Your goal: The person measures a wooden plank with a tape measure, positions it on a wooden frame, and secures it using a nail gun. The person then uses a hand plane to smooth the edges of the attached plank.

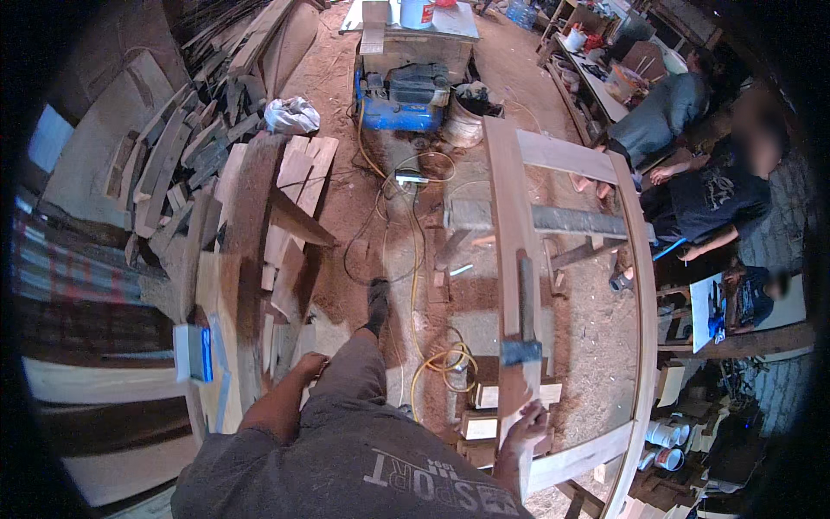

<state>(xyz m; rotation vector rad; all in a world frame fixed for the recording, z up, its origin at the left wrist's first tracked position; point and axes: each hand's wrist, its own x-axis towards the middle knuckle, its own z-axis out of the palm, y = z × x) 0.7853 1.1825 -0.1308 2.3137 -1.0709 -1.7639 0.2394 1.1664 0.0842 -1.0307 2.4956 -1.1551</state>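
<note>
A wooden frame (506, 199) of long rails and cross pieces lies raised over a workhorse on my right. On its near rail rests a hammer (521, 352), its dark head toward me and its handle pointing away. Just past the head, at the rail's near end, is my right hand (527, 426), fingers curled by the wood; what they may hold is too small to make out. My left hand (312, 367) hangs beside my left thigh, fingers loosely curled, with no object showing in it. A dark wooden beam (251, 225) stands near that hand.
Yellow hose (445, 363) and cables coil across the floor ahead. A blue air compressor (402, 108) sits under a table, beside a bucket (462, 125). Scrap timber (186, 147) is heaped on the left. Other people (718, 203) are at the right, beyond the frame.
</note>
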